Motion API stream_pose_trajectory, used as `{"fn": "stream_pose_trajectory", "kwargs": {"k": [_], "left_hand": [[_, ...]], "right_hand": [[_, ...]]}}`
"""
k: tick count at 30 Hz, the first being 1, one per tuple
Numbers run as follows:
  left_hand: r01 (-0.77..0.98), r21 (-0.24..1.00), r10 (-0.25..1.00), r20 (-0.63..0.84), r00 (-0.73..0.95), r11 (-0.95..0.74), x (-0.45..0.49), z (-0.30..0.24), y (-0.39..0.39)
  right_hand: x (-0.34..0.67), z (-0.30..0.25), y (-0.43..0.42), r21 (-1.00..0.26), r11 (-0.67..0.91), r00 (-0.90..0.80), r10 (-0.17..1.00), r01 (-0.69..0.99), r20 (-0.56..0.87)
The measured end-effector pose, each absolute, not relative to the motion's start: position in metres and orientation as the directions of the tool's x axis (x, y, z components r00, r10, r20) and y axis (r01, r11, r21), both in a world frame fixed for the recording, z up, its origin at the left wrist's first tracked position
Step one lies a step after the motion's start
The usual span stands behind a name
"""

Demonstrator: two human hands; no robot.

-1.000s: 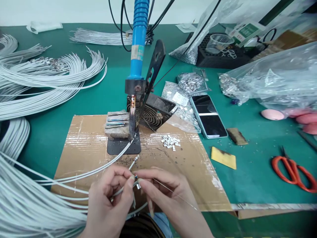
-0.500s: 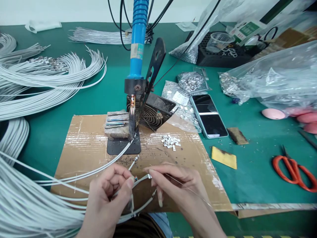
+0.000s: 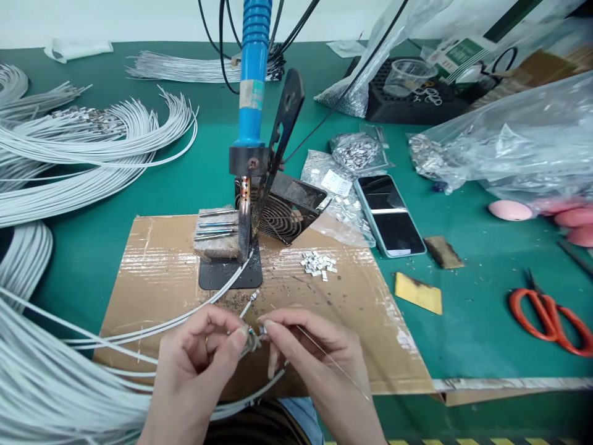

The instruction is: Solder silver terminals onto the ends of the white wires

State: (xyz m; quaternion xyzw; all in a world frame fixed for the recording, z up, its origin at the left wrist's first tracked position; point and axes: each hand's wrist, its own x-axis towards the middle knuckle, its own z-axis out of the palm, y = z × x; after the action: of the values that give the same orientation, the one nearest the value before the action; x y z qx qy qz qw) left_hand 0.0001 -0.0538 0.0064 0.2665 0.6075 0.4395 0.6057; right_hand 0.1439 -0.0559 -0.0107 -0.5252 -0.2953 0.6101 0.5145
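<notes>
Pinching cable w/ L hand, thin wire w/ R hand; blue iron partly blocks fan behind.

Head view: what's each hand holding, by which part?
Left hand: a white cable, near its tip. Right hand: a thin wire, partway along; anything else pinched is unclear.

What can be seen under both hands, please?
Between the left hand and right hand, cardboard, white cable and clothing show; whatever lies directly beneath each is covered.
</notes>
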Motion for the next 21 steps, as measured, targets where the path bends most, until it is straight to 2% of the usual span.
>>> {"fn": "stream_pose_trajectory", "kwargs": {"k": [4, 11, 17, 21], "left_hand": [[-0.200, 0.890, 0.889, -0.438, -0.135, 0.409, -0.0001, 0.0033, -0.0554], [-0.168, 0.889, 0.879, -0.451, -0.152, 0.427, 0.0006, 0.0059, -0.0539], [-0.176, 0.897, 0.896, -0.428, -0.120, 0.405, -0.0019, 0.0022, -0.0536], [-0.181, 0.899, 0.897, -0.424, -0.124, 0.400, -0.0012, 0.0014, -0.0525]], "right_hand": [[0.1452, -0.0104, -0.0543, -0.954, -0.208, 0.077, 0.970, -0.216, -0.229], [0.1473, -0.0184, -0.0521, -0.985, -0.078, 0.057, 0.994, -0.151, -0.088], [0.1455, -0.0128, -0.0537, -0.978, -0.159, 0.070, 0.983, -0.134, -0.169], [0.1444, -0.0121, -0.0550, -0.980, -0.163, 0.087, 0.981, -0.115, -0.173]]}}
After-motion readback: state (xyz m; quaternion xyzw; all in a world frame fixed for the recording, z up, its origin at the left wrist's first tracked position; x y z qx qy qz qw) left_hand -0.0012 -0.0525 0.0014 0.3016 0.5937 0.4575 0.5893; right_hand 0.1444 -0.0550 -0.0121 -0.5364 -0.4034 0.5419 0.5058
